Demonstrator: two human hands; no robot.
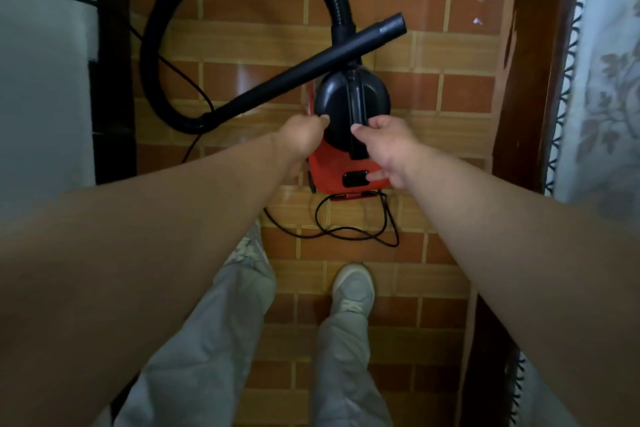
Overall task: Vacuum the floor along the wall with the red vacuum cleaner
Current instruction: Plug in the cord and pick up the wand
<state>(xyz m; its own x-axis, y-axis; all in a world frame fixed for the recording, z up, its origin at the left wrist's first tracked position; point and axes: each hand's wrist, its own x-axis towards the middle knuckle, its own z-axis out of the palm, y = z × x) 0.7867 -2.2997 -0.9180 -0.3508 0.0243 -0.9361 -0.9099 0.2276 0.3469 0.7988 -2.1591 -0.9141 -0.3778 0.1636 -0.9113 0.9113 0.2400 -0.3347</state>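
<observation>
The red vacuum cleaner (pixel 332 170) sits on the brick-patterned floor (pixel 450 45) just ahead of my feet. My left hand (pixel 301 135) grips the edge of its black dome (pixel 374 97). My right hand (pixel 388 146) holds the other side, thumb against the carry handle (pixel 356 107) and a fingertip beside the black switch (pixel 355 178).

The worry is that finger: a stray press could change the motor's state before I am ready. The power cord (pixel 360 236) lies in loose loops between the machine and my shoe (pixel 353 288), so a step forward could snag it. The wand (pixel 311 62) rests loose across the hose (pixel 152 45); if I lift the body, it may slide off and clatter, or the hose may drag.
</observation>
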